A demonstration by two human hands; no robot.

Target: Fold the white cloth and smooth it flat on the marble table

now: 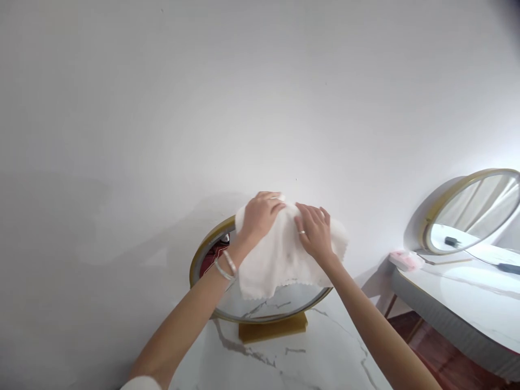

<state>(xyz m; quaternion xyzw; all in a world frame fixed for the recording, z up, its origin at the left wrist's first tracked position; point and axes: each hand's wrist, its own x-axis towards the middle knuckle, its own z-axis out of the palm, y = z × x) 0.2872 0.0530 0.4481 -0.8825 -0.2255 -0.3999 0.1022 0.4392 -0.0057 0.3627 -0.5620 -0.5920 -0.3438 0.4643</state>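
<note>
A white cloth [270,265] with a scalloped edge hangs over the upper part of a round, gold-rimmed mirror [264,309]. My left hand [264,215] grips the cloth at the mirror's top edge, its fingers curled over it; bangles circle that wrist. Just to the right, my right hand [314,230], with a ring on one finger, also holds the cloth at the top edge. Much of the mirror's glass is hidden behind the cloth. Its gold base [273,328] rests on a white marble-patterned tabletop [260,365].
A plain pale wall [260,97] rises close behind the mirror. On the right, a second marble-patterned table [467,287] carries another gold-rimmed mirror [473,214], a pink-and-white packet [406,260] and a dark-handled object with a cord [508,268]. A gap shows reddish floor [422,346] between the tables.
</note>
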